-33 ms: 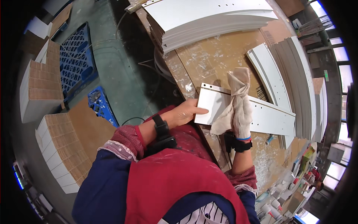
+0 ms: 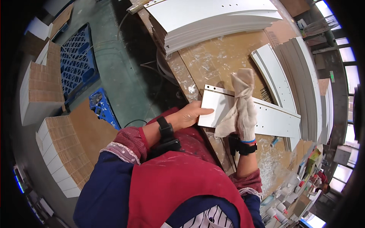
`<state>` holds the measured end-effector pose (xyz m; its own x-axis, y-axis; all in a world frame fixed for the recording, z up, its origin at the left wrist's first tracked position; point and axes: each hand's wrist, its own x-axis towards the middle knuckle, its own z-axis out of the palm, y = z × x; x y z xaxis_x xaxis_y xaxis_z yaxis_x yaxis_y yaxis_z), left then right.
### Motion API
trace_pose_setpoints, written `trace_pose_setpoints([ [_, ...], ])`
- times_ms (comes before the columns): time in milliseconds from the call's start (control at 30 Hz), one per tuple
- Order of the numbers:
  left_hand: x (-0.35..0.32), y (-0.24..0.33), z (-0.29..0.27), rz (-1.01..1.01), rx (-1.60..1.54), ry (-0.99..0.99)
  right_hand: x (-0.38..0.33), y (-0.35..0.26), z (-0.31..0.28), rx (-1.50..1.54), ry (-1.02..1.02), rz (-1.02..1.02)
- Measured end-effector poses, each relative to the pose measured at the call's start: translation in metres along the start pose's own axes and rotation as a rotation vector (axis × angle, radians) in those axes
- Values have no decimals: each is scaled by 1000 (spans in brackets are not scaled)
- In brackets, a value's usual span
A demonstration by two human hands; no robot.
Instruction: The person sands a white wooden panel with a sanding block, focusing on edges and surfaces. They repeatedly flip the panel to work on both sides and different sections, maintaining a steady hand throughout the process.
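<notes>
White panel (image 2: 266, 116) laid flat near the tabletop (image 2: 220, 60) front edge, its left end steadied by the bare left hand (image 2: 190, 114), fingers flat, beige rag (image 2: 237, 102) clamped in the gloved right hand (image 2: 247, 121) on the panel

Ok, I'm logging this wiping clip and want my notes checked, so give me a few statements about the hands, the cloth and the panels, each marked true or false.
1. The right hand wears a white glove and holds a beige cloth on the white panel. True.
2. The left hand is gloved too. False: it is bare and steadies the panel's near end.
3. A stack of white boards lies at the far end of the workbench. True.
4. The blue pallet sits on the workbench. False: it lies on the floor to the left.
5. Each wrist carries a dark band. True.
</notes>
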<state>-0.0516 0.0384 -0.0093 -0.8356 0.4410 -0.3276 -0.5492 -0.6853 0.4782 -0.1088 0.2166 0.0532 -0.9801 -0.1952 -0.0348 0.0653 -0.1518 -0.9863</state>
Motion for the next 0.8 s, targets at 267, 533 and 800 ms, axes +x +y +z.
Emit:
trace_pose_setpoints([
  [267,-10,-16,-21,139,-281,166,-9,-11,49,-1182,-463,-687],
  [533,-33,-5,-15,158,-76,98,35,-15,-73,-1495,90,-608],
  [800,-14,-35,-8,173,-234,26,11,9,79,-1329,-680,-692],
])
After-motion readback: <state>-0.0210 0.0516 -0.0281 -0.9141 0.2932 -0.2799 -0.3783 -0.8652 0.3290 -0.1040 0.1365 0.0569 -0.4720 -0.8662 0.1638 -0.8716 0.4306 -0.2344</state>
